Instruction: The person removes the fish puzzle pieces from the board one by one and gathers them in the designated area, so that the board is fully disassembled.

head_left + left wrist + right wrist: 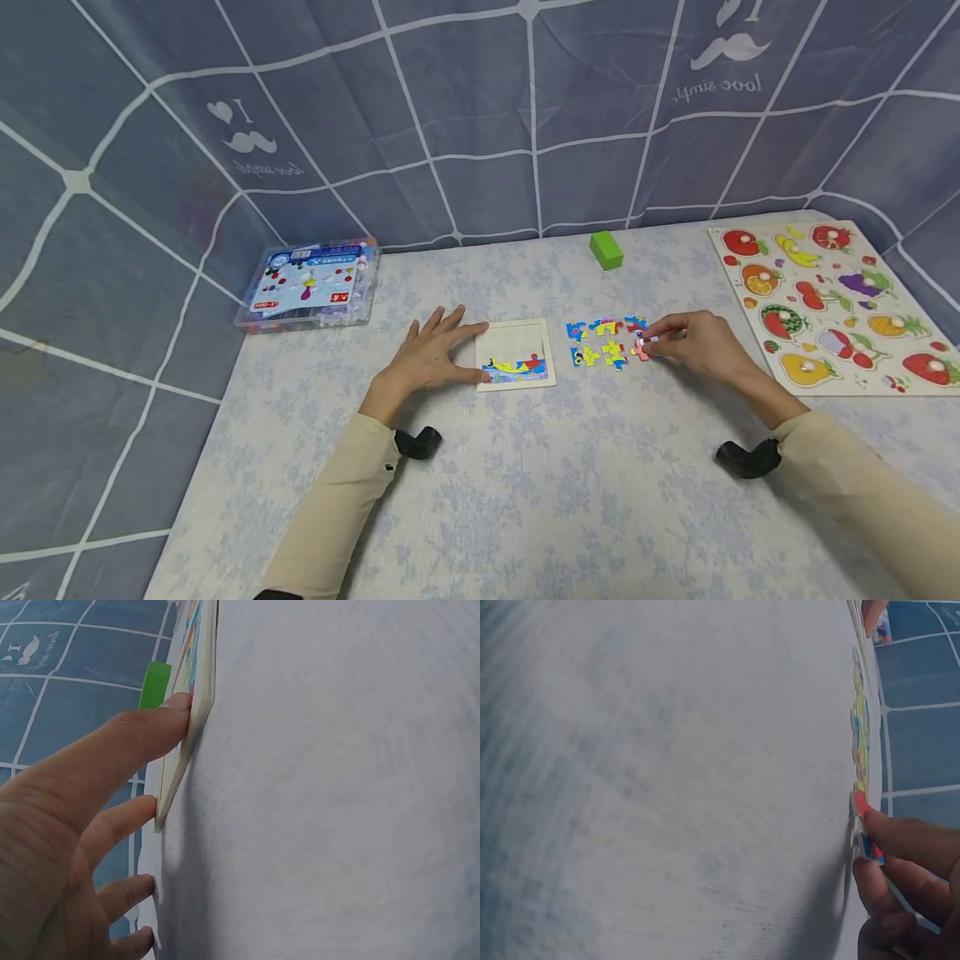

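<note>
In the head view, the curtain behind the table bore the words "love simple" at upper right, printed back to front beneath a moustache and a heart, and a fainter copy of the motif at left. A clear plastic box at the table's far left corner carried a blue and white label, its lettering too small to read. The cloth on the table was pale with a bluish floral pattern; the curtain was grey-blue with white grid lines. A green block stood near the far edge, and a fruit board lay toward the far right corner. Around the table's middle sat the puzzle tray, filled only along its near side, with loose puzzle pieces just right of it. The left hand had its fingers spread, thumb and forefinger touching the tray's left corners; the right hand pinched a pink piece at the right end of the loose group. In the left wrist view, the thumb met the tray's rim, its other fingers apart. In the right wrist view, thumb and fingertips were clamped on the piece, beside the loose ones seen edge-on.
</note>
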Demonstrator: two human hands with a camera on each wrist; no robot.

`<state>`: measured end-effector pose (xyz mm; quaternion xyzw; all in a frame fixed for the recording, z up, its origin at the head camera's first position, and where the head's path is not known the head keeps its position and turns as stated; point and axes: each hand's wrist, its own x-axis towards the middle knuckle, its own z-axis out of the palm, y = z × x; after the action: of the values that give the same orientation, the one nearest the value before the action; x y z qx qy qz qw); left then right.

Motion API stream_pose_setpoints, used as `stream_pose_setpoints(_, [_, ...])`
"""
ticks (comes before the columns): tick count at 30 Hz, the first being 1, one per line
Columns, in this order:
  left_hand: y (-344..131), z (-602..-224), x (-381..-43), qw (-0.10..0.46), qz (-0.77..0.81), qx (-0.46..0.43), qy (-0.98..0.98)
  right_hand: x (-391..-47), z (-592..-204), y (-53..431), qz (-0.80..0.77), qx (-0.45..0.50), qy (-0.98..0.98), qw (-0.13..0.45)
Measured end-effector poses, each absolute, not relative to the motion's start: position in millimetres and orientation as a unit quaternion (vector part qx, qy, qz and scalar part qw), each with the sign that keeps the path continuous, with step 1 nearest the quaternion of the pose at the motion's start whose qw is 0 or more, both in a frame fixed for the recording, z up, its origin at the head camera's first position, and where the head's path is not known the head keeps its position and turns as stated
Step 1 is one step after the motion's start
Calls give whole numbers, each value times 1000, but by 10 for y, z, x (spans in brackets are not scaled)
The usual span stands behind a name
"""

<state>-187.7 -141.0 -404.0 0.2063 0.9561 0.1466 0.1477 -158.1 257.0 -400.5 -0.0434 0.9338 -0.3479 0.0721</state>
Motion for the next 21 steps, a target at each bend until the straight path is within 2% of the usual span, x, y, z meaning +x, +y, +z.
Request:
stream_pose_setpoints(4, [-1415,-4047,-1883,147,144,207,956,-1590,-4020,2568,-338,-46,938,56])
stream_pose_setpoints(21, [-1409,-4050,-1883,144,148,206,956,-1606,-3975,2560,-325,-68,942,52])
